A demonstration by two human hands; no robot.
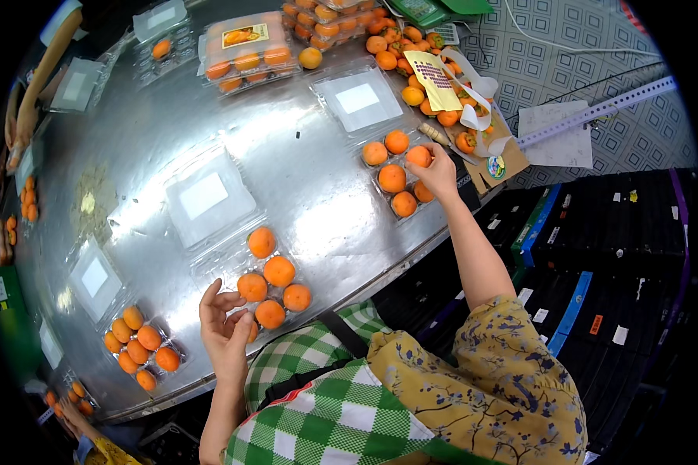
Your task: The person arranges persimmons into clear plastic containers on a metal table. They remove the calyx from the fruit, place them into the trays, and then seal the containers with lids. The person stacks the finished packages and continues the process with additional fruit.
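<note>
My right hand [440, 172] grips an orange persimmon [418, 156] between thumb and fingers, at the upper right corner of a clear plastic clamshell tray [374, 174]. Several persimmons sit in that tray's cups, and its lid [359, 102] lies folded back with a white label. Fingers apart and seemingly holding nothing, my left hand [228, 328] is beside a second clamshell tray [221, 264]. This one has persimmons [279, 271] in its right and near cups; one near the thumb is partly hidden. Its lid [209, 195] also lies open, away from me.
Loose persimmons [413, 96] heap at the far right beside a yellow label sheet [434, 80] and white backing strip [478, 87]. Packed clamshells [247, 49] stand at the back of the metal table [291, 168]. Black crates [605, 221] stack right. Others' arms [32, 87] reach in left.
</note>
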